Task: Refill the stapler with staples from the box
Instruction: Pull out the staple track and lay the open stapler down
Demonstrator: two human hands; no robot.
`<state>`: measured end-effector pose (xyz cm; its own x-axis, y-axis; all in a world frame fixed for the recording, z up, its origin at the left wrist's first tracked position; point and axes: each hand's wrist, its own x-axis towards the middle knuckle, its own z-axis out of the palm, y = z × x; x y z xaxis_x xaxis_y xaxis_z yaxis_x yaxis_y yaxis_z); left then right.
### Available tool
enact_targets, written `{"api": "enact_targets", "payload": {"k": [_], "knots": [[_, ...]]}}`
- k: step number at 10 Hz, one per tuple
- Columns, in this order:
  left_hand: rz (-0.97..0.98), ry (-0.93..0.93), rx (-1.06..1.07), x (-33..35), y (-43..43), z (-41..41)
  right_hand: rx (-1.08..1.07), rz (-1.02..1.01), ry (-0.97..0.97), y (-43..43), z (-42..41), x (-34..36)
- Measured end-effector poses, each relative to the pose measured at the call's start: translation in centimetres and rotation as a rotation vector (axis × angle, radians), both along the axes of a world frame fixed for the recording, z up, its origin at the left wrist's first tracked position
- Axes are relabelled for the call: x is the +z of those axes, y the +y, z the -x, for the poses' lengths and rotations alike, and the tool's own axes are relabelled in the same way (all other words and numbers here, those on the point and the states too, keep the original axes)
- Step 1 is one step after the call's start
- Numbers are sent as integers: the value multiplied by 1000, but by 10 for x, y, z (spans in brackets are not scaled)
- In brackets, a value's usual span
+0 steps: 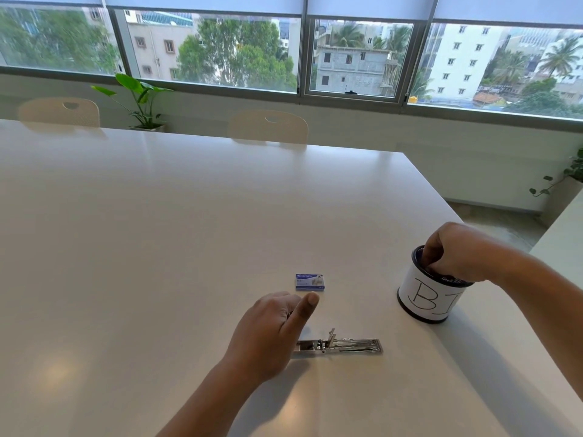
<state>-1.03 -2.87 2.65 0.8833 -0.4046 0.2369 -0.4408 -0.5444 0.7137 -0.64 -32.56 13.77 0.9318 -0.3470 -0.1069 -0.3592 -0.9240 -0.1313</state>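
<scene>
A metal stapler point(344, 346) lies opened flat on the white table point(157, 247), its loading rail facing up. A small blue staple box point(309, 281) sits closed just beyond it. My left hand point(268, 335) hovers over the stapler's left end, thumb raised and fingers loosely apart, holding nothing; it hides that end. My right hand point(454, 253) is at the right, fingertips pinched together and dipped into the mouth of a cylindrical bin point(426, 298). What the fingers hold, if anything, is hidden inside the bin.
The bin is dark mesh wrapped in white paper lettered "BI". Two cream chairs point(268, 126) stand at the table's far side, with a potted plant point(142, 102) under the windows. The table's right edge point(473, 234) runs close behind the bin.
</scene>
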Motion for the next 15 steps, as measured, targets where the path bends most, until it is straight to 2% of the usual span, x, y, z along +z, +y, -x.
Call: {"api": "enact_targets", "payload": {"k": [5, 8, 11, 13, 15], "knots": [[0, -7, 2, -1, -1, 1, 16, 28, -46, -6, -2, -2], [6, 9, -7, -3, 0, 1, 147, -67, -398, 8, 9, 6], [-28, 20, 6, -5, 0, 0, 411, -362, -652, 60, 33, -9], [-247, -52, 6, 1, 4, 1, 513, -434, -572, 78, 45, -47], [-239, 13, -81, 5, 9, 1, 588, -414, -401, 71, 58, -81]]}}
